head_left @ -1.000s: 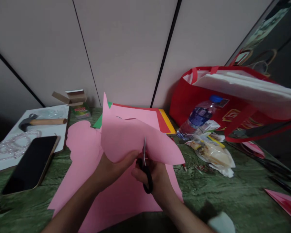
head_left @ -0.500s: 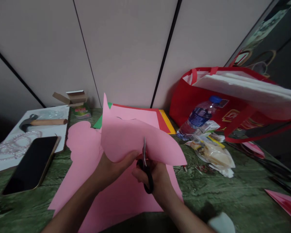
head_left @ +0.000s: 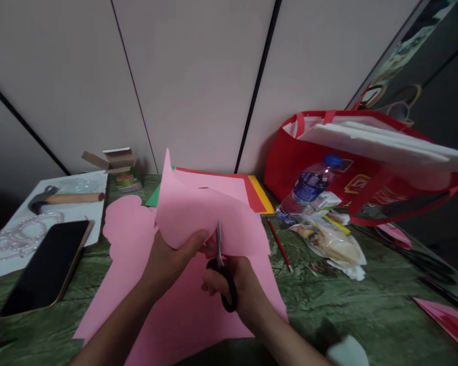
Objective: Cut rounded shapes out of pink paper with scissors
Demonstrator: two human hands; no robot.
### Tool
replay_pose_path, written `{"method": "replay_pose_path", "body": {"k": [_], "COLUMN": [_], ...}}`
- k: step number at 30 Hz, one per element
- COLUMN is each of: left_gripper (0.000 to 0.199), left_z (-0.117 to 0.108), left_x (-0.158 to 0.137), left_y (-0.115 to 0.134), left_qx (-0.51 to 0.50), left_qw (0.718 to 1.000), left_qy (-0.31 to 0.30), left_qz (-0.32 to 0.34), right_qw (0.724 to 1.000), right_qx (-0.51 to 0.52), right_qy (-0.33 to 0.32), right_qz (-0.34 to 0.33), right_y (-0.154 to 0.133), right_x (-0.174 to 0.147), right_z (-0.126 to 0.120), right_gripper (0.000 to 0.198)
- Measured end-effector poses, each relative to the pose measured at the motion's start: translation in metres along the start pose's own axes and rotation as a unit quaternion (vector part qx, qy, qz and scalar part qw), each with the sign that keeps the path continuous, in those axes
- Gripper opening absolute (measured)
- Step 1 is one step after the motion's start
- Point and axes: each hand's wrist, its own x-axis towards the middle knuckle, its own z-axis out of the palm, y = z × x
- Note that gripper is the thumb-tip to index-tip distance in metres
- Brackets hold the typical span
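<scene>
My left hand pinches the lower edge of a curled pink paper sheet, thumb on the near side. In my right hand is a pair of scissors with black handles, its blades pointing up and away from me. The blades lie at the paper's lower edge, just right of my left thumb. Some of my left fingers are hidden behind the sheet. Under both hands lies more pink paper, and a pink cut-out with a wavy outline is on the left.
On the left are a phone, a hammer, a beaded string and an open small box. To the right stand a red bag and a water bottle. A red pencil lies nearby.
The scissors and my right hand have shifted slightly left and down. The pink sheet's right side has swung left, uncovering the red pencil. My left hand still grips the paper.
</scene>
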Motion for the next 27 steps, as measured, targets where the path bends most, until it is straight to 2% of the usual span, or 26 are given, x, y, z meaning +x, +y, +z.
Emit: {"method": "replay_pose_path", "body": {"k": [3, 5, 6, 8, 10, 11, 13, 16, 18, 21, 25, 27], "left_gripper": [0.019, 0.022, 0.023, 0.02, 0.016, 0.015, 0.016, 0.026, 0.032, 0.033, 0.032, 0.032], "left_z": [-0.007, -0.017, -0.023, -0.032, -0.038, -0.039, -0.038, -0.036, -0.034, -0.031, -0.023, -0.017], "left_x": [0.003, 0.006, 0.008, 0.011, 0.014, 0.015, 0.015, 0.014, 0.013, 0.012, 0.011, 0.009], "left_y": [0.003, 0.004, 0.004, 0.004, 0.005, 0.005, 0.005, 0.005, 0.004, 0.0, 0.003, 0.007], "left_qx": [-0.009, 0.028, 0.041, 0.071, 0.085, 0.082, 0.063, 0.042, 0.028, -0.01, -0.104, -0.117], "left_qw": [1.0, 1.0, 0.999, 0.997, 0.995, 0.995, 0.994, 0.989, 0.988, 0.992, 0.991, 0.988], "left_qy": [0.02, -0.007, -0.022, -0.042, -0.053, -0.061, -0.093, -0.144, -0.148, -0.117, -0.025, 0.006], "left_qz": [-0.018, -0.006, 0.003, 0.012, 0.016, 0.015, 0.003, -0.005, -0.012, -0.047, -0.083, -0.097], "right_qw": [0.995, 0.985, 0.975, 0.938, 0.916, 0.917, 0.935, 0.947, 0.951, 0.955, 0.957, 0.962], "right_qx": [0.025, 0.019, 0.016, 0.007, 0.029, 0.065, 0.114, 0.055, -0.003, -0.024, -0.013, -0.019], "right_qy": [-0.087, -0.157, -0.199, -0.306, -0.362, -0.363, -0.323, -0.312, -0.304, -0.292, -0.289, -0.271], "right_qz": [0.035, 0.073, 0.1, 0.164, 0.171, 0.155, 0.093, 0.057, 0.049, 0.034, 0.021, 0.014], "right_y": [-0.005, -0.011, -0.014, -0.02, -0.023, -0.023, -0.021, -0.015, -0.011, -0.005, -0.003, -0.005], "right_x": [-0.002, -0.004, -0.004, -0.005, -0.004, -0.003, 0.0, 0.005, 0.007, 0.008, 0.007, 0.007], "right_z": [-0.005, -0.013, -0.017, -0.026, -0.033, -0.035, -0.036, -0.033, -0.03, -0.028, -0.026, -0.024], "right_gripper": [0.029, 0.028, 0.029, 0.033, 0.038, 0.045, 0.05, 0.066, 0.077, 0.082, 0.082, 0.076]}}
